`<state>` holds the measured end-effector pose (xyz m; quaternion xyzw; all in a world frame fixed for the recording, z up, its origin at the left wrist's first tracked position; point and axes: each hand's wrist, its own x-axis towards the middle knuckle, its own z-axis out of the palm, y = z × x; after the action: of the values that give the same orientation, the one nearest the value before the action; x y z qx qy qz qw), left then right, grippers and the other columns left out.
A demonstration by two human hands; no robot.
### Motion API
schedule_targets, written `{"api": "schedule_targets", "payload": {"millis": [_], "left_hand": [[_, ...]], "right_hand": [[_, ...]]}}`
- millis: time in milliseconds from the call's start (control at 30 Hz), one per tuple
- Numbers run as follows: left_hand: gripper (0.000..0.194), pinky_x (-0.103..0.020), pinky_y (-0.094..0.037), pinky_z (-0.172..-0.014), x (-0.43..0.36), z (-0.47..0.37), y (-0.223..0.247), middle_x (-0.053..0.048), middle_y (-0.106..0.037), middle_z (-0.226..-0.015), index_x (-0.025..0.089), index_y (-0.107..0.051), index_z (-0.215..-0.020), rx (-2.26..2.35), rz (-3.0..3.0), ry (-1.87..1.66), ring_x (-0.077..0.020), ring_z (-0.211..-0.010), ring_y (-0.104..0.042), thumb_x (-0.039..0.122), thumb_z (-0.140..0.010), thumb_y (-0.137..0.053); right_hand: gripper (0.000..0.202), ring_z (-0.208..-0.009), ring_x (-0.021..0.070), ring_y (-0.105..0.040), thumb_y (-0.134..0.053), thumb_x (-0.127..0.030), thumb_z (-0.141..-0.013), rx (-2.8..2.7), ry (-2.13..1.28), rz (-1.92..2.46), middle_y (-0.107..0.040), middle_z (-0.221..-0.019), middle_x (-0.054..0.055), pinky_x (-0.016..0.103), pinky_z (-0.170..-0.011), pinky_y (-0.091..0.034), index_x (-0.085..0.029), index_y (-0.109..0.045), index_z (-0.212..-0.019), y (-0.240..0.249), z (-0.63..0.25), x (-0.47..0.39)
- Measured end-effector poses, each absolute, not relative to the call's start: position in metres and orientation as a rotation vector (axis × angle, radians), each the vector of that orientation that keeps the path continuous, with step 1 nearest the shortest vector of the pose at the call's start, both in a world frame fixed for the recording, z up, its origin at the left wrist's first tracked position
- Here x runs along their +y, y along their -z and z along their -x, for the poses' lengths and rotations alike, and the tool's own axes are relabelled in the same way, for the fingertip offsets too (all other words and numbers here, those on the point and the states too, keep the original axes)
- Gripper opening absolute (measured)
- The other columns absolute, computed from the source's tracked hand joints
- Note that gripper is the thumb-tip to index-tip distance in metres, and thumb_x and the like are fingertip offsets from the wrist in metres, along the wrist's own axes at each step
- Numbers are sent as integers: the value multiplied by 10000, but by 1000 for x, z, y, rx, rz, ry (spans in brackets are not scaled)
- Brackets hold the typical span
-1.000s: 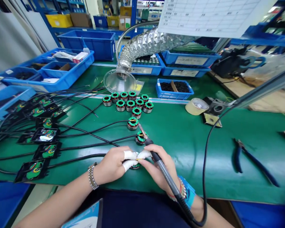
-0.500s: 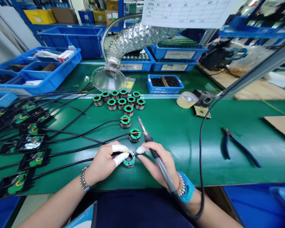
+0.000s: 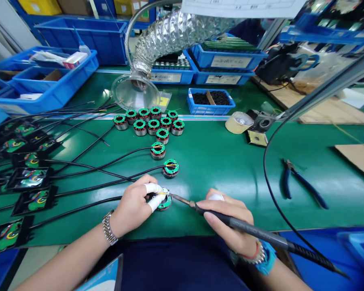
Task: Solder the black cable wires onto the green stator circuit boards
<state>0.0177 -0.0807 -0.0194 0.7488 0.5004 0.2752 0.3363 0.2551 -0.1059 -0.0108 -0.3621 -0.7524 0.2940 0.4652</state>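
In the head view, my left hand point(image 3: 133, 205), with white finger cots on thumb and forefinger, pinches the wire end of a black cable point(image 3: 85, 206) against a motor stator point(image 3: 166, 204) with a green ring-shaped board on top. A short yellow wire shows at the fingertips. My right hand point(image 3: 232, 216) grips a soldering iron point(image 3: 255, 231) like a pen, its tip at the right edge of that board, by the wire. Whether the tip touches is too small to tell. Just beyond stands another stator point(image 3: 171, 168) with a cable's wires lying across its board.
Several stators point(image 3: 153, 126) stand in a cluster under a fume extraction hood point(image 3: 136, 95). Black housings point(image 3: 33, 200) with cables lie at left. Cutting pliers point(image 3: 303, 184), a tape roll point(image 3: 238, 122) and a soldering iron stand point(image 3: 259, 129) are at right. The iron's cord point(image 3: 269, 178) loops over the bench.
My right hand has turned the soldering iron from pointing away to pointing left, bringing its tip down to the stator. My left hand stays at the stator. The view has shifted slightly.
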Motion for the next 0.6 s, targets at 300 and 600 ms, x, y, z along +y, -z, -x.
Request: {"api": "schedule_targets", "payload": {"millis": [300, 600], "left_hand": [[108, -199, -410, -550, -82, -18, 22, -14, -567, -831, 185, -678, -836, 1303, -1921, -738, -88, -620, -514, 204, -811, -575], [98, -203, -400, -538, -82, -20, 19, -10, -563, -796, 177, -664, -777, 1310, -1948, -747, -85, -590, -496, 190, -803, -570]], "right_hand": [[243, -585, 141, -514, -552, -88, -773, -1831, -771, 842, -602, -625, 26, 282, -535, -434, -178, -684, -956, 12, -252, -105], [263, -595, 144, -516, -542, -77, -775, -1842, -761, 822, -618, -643, 35, 289, -537, -440, -182, -677, -974, 12, -252, -104]]}}
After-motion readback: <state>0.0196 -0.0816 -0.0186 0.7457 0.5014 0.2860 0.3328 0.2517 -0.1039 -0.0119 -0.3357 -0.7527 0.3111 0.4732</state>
